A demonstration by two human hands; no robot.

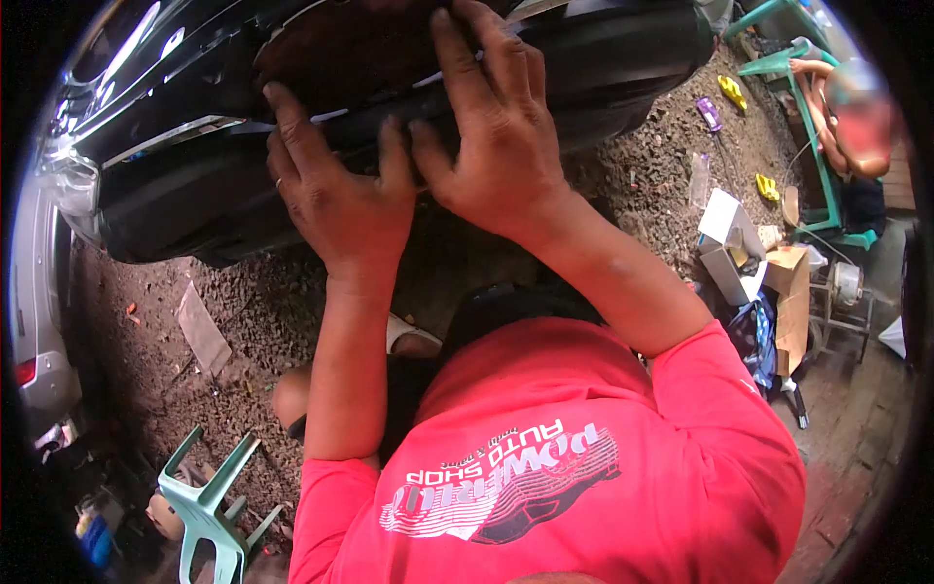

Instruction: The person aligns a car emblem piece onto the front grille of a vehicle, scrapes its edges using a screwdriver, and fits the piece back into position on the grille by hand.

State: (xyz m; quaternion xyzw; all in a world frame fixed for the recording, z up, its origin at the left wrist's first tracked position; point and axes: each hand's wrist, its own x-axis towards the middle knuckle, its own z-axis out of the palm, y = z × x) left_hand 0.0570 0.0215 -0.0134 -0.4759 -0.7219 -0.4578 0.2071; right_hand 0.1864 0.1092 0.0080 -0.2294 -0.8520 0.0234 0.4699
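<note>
- Far in the scene: black bumper [185, 200], smooth and curved.
- Left hand [336, 200] and right hand [501, 156] rest there, fingers loosely spread, near a dark reddish panel [360, 49], perhaps glossy.
- Left: rough, stony ground [263, 292].

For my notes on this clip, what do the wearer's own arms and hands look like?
The left grip is an ungloved hand with a thin, shiny ring; the right grip is also ungloved, with no ring visible. Neither wrist shows a watch or bracelet. The left sleeve and right sleeve are red and short, leaving the forearms uncovered.
</note>
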